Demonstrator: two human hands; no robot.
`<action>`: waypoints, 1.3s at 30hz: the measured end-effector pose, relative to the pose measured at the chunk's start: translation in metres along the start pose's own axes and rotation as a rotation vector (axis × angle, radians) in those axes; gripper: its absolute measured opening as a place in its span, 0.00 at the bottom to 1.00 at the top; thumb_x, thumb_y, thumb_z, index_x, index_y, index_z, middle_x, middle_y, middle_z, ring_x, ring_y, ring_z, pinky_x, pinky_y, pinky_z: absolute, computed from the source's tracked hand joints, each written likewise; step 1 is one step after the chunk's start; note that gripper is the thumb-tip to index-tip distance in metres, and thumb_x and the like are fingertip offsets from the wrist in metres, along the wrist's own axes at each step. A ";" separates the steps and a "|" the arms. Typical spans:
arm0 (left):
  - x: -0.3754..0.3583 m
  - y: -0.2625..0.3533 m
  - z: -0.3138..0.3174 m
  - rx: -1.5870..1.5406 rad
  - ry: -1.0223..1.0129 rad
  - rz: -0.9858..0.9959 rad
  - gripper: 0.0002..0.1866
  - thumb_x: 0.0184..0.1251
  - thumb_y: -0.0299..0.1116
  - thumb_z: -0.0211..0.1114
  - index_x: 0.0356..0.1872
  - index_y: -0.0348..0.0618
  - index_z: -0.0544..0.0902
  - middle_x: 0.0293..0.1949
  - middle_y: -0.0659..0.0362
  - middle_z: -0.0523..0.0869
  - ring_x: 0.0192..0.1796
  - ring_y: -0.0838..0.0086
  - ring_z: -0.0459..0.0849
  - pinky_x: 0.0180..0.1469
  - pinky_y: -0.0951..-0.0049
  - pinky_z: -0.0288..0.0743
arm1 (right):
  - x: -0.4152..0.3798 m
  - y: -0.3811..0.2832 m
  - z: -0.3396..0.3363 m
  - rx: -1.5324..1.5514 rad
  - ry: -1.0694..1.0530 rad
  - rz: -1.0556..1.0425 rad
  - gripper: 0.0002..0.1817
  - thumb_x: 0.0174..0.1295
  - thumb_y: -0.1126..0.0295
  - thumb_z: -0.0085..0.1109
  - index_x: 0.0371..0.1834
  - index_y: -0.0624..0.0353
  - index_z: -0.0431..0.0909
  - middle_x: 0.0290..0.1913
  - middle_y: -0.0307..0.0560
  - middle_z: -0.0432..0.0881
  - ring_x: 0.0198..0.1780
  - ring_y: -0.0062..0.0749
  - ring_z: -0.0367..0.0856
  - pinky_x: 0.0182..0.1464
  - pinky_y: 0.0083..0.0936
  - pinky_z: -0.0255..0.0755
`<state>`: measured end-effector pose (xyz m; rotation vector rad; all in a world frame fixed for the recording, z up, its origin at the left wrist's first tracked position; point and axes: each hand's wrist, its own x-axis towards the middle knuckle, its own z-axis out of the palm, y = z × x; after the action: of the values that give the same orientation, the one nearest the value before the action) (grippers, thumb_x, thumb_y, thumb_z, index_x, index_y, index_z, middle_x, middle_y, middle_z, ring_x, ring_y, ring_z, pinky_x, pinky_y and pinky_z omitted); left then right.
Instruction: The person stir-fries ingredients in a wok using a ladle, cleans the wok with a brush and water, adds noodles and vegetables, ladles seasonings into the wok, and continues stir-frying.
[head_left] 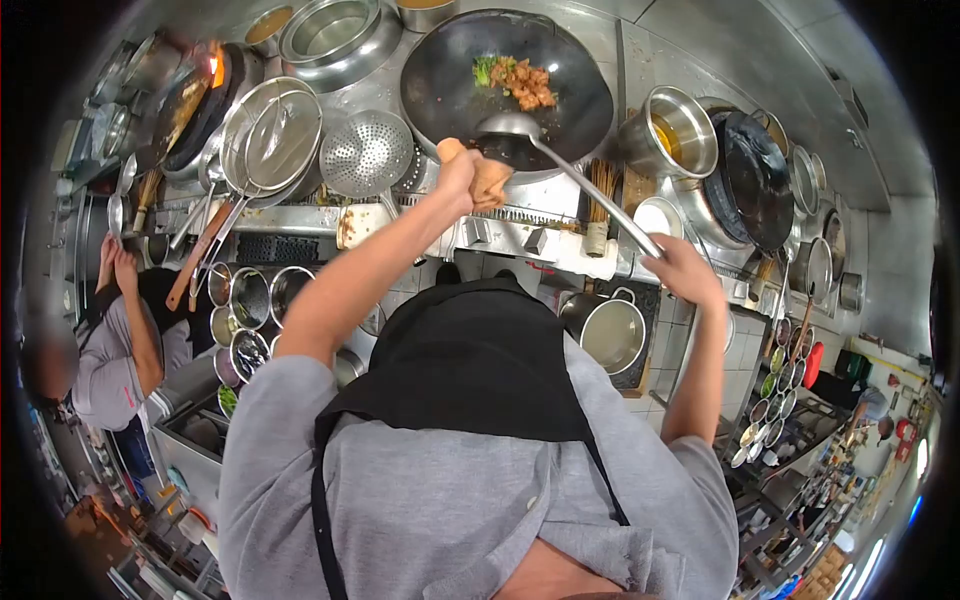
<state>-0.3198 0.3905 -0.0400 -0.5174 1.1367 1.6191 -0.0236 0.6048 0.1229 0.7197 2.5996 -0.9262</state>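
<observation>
1. Head view, hands: I am watching the left hand [460,178] clamping its fingers on a tan cloth [492,186] at the near edge of the wok [432,75]. The right hand [684,268] is gripping the handle end of the ladle [578,177], fingers wrapped around it.
2. Head view, wok: The food [525,82], browned pieces with greens at their left, is lying near the middle. The ladle's bowl is sitting over the near part of the wok, apart from the food; I am not able to tell whether it is touching the metal.
3. Head view, surroundings: I am seeing the strainer [367,152] and a round sieve [270,135] lying left of the wok. A brush [597,237] is standing beneath the ladle's handle. A pot [645,148] of yellow liquid is tilting at right. A co-worker [118,375] is standing at far left.
</observation>
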 end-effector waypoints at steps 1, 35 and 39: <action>0.022 -0.016 -0.022 -0.005 -0.036 0.059 0.12 0.71 0.36 0.55 0.46 0.37 0.76 0.38 0.50 0.84 0.37 0.56 0.86 0.35 0.51 0.84 | 0.030 0.028 0.033 -0.147 0.173 -0.178 0.19 0.65 0.67 0.62 0.58 0.60 0.79 0.21 0.50 0.77 0.22 0.36 0.78 0.29 0.33 0.72; -0.024 -0.076 -0.025 0.185 0.043 0.540 0.13 0.62 0.27 0.60 0.47 0.36 0.76 0.36 0.58 0.81 0.36 0.69 0.86 0.39 0.65 0.82 | 0.071 -0.012 0.106 0.940 0.203 0.290 0.13 0.77 0.61 0.49 0.57 0.53 0.73 0.19 0.32 0.66 0.13 0.17 0.61 0.11 0.21 0.57; -0.040 -0.023 -0.010 0.141 -0.107 0.107 0.15 0.72 0.41 0.53 0.40 0.37 0.77 0.31 0.52 0.86 0.25 0.64 0.84 0.24 0.62 0.80 | 0.071 -0.043 0.123 1.977 -0.402 0.134 0.20 0.80 0.60 0.44 0.69 0.56 0.68 0.20 0.29 0.62 0.11 0.10 0.58 0.09 0.16 0.58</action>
<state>-0.2868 0.3615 -0.0224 -0.2792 1.2048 1.6240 -0.0941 0.5213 0.0220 0.7625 0.5342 -2.9172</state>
